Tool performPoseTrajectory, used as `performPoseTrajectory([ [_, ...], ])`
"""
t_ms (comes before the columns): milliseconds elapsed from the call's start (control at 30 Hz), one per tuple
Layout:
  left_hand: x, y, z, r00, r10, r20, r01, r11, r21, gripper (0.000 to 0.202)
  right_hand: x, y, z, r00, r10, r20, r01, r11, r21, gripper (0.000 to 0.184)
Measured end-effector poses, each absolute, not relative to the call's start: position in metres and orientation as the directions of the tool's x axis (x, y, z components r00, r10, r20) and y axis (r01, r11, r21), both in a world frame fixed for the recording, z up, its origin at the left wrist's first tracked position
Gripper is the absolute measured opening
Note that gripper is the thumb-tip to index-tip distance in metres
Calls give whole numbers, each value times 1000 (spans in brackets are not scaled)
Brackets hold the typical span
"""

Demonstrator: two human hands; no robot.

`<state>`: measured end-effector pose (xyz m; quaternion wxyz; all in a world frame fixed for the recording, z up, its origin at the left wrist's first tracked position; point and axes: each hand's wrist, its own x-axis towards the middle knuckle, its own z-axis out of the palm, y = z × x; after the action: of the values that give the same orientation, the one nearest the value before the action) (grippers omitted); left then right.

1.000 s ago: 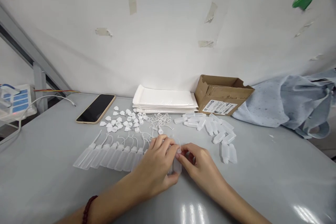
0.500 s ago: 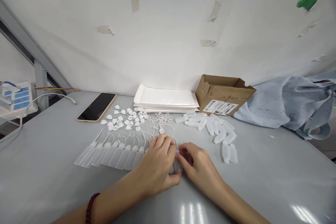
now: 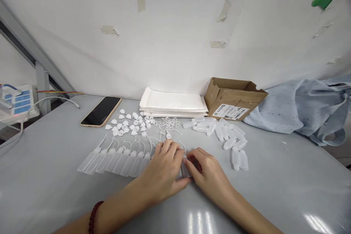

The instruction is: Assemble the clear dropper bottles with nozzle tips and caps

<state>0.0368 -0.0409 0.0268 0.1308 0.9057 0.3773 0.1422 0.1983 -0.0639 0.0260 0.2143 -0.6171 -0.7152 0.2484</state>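
Observation:
A row of translucent plastic squeeze bottles (image 3: pixel 116 162) with thin strap ties at their necks lies side by side on the grey table. At the row's right end, my left hand (image 3: pixel 161 172) curls over the last bottles, its thumb near their bases, and hides several of them. The end bottle (image 3: pixel 185 170) shows between my two hands. My right hand (image 3: pixel 207 172) is closed at that bottle's neck, thumb and forefinger against its right side; the other fingers are bent. White caps (image 3: pixel 134 128) and loose strap rings (image 3: pixel 168 124) lie behind the row.
Loose bottles without straps (image 3: pixel 230 142) are scattered to the right. At the back stand a pile of white padded envelopes (image 3: pixel 174 102) and a cardboard box (image 3: pixel 236 98). A phone (image 3: pixel 101 112) lies at the left, and a light blue cloth bag (image 3: pixel 287 109) at the right.
Both hands stay almost in place. My left thumb has shifted slightly right along the base of the end bottle, and the end bottle has moved a little to the right.

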Motion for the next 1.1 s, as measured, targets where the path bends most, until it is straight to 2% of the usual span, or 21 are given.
performPoseTrajectory([
  [200, 37, -39, 29, 654, 749, 109, 643, -626, 441, 33, 200, -65, 27, -144, 989, -27, 775, 96, -624, 17],
  [367, 39, -39, 32, 638, 762, 109, 663, -616, 424, 29, 199, -65, 24, -139, 990, -15, 738, 94, -668, 12],
  [500, 38, -37, 35, 654, 745, 134, 650, -644, 404, 26, 198, -66, 24, -136, 991, -8, 663, 85, -744, 17],
  [733, 34, -35, 37, 683, 717, 143, 642, -682, 352, 28, 198, -65, 25, -186, 981, 58, 657, 168, -735, 10],
  [833, 34, -36, 40, 685, 721, 102, 654, -671, 349, 28, 198, -64, 25, -184, 982, 54, 655, 163, -738, 10],
  [933, 34, -38, 41, 691, 718, 85, 648, -666, 369, 37, 198, -64, 24, -171, 984, 40, 659, 144, -738, 10],
  [1033, 27, -33, 42, 681, 721, 132, 623, -664, 412, 44, 199, -66, 25, -170, 985, 26, 658, 133, -742, 10],
  [1100, 16, -23, 44, 624, 757, 195, 635, -636, 438, 36, 200, -67, 26, -166, 986, 17, 655, 123, -745, 10],
])
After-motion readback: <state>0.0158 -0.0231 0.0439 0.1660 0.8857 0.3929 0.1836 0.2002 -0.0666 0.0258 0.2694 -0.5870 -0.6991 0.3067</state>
